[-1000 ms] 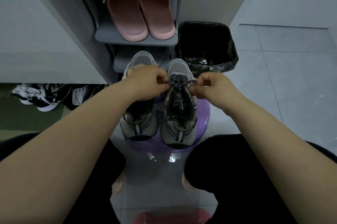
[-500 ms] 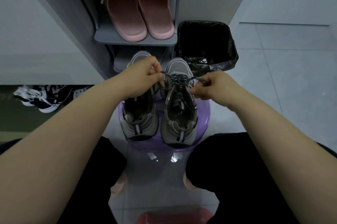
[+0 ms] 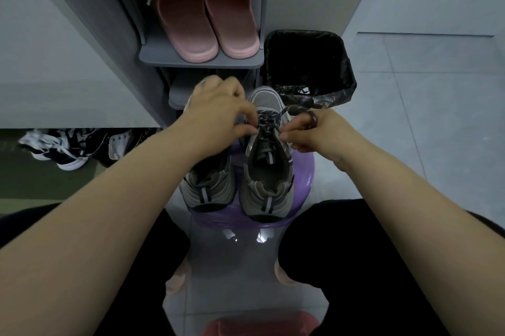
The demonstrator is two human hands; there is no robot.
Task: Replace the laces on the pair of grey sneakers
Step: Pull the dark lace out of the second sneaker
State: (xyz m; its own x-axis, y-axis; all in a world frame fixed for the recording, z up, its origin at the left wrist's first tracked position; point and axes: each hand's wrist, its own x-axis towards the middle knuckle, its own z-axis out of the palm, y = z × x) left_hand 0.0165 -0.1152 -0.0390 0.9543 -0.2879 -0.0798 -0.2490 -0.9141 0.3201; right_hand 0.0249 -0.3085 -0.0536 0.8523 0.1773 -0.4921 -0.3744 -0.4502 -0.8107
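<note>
Two grey sneakers (image 3: pixel 266 188) stand side by side on a purple stool (image 3: pixel 304 171), just below both grips. The left grip (image 3: pixel 218 111) pinches the dark lace (image 3: pixel 269 120) threaded on the one nearer the right grip (image 3: pixel 317 130), which pinches the lace's other end, looped over its forefinger. Pink slippers (image 3: pixel 205 15) sit on a shelf (image 3: pixel 153 58) beyond the left grip.

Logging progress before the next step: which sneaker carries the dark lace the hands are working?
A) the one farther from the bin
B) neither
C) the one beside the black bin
C: the dark lace criss-crosses the sneaker beside the black bin, with the left hand and right hand each pinching it there.
</note>
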